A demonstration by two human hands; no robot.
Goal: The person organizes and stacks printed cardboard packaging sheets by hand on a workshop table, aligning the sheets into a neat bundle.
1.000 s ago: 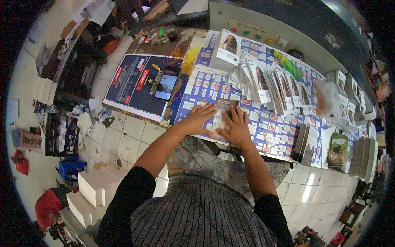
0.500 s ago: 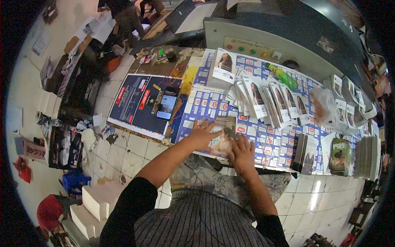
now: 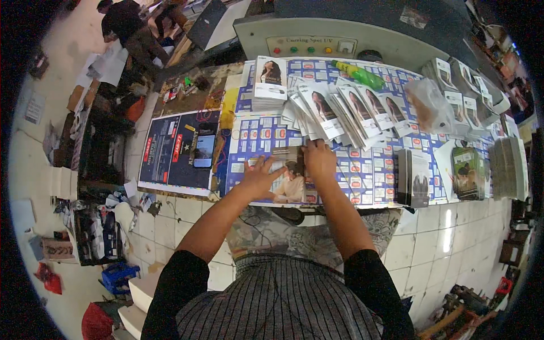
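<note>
A printed sheet (image 3: 290,184) with a dark top band and a picture of a person in a light top lies at the table's front edge. My left hand (image 3: 259,180) rests flat on its left side, fingers spread. At the sheet's upper right corner, my right hand (image 3: 319,163) has its fingers bent together, gripping the edge; the fingertips are partly hidden. Just beyond my right hand are fanned piles of white printed leaflets (image 3: 324,107), each showing a long-haired person. A neat stack of similar leaflets (image 3: 270,79) stands at their left.
Blue printed sheets (image 3: 362,180) cover the table. On the left, a phone (image 3: 204,149) lies on a dark poster (image 3: 169,153). A green bottle (image 3: 358,75), a clear plastic bag (image 3: 429,107), a dark box-like stack (image 3: 412,177) and more stacks (image 3: 506,167) stand around. A machine panel (image 3: 309,45) borders the back.
My right hand has slid from the sheet's lower right side up to its upper right corner, its fingers bending in. My left hand stays spread on the sheet. The view has shifted.
</note>
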